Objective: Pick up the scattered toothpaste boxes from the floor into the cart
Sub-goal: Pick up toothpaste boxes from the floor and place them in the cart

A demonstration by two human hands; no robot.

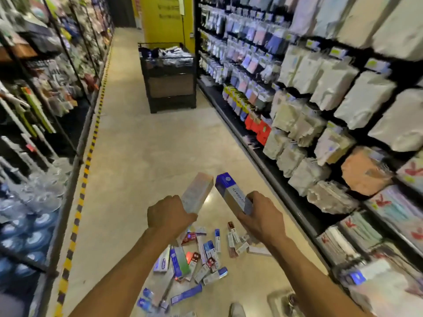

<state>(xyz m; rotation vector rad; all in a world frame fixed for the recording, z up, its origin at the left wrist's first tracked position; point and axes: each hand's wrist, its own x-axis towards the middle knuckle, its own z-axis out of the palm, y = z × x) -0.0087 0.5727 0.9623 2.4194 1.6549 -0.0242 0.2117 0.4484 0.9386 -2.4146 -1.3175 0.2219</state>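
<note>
Two hands each hold a toothpaste box above the pile on the shop floor.

The left hand curls its fingers round the lower end of a pale box; the right hand grips a silver box with a blue end. Both boxes tilt up, their far ends near each other. Below the wrists, the other toothpaste boxes lie scattered on the floor, just beside the right-hand shelves.

The floor is smooth and faintly glossy. The boxes, held and scattered, look like shiny printed card. At the right, the packs wear crinkled, glossy plastic wrap.
</note>
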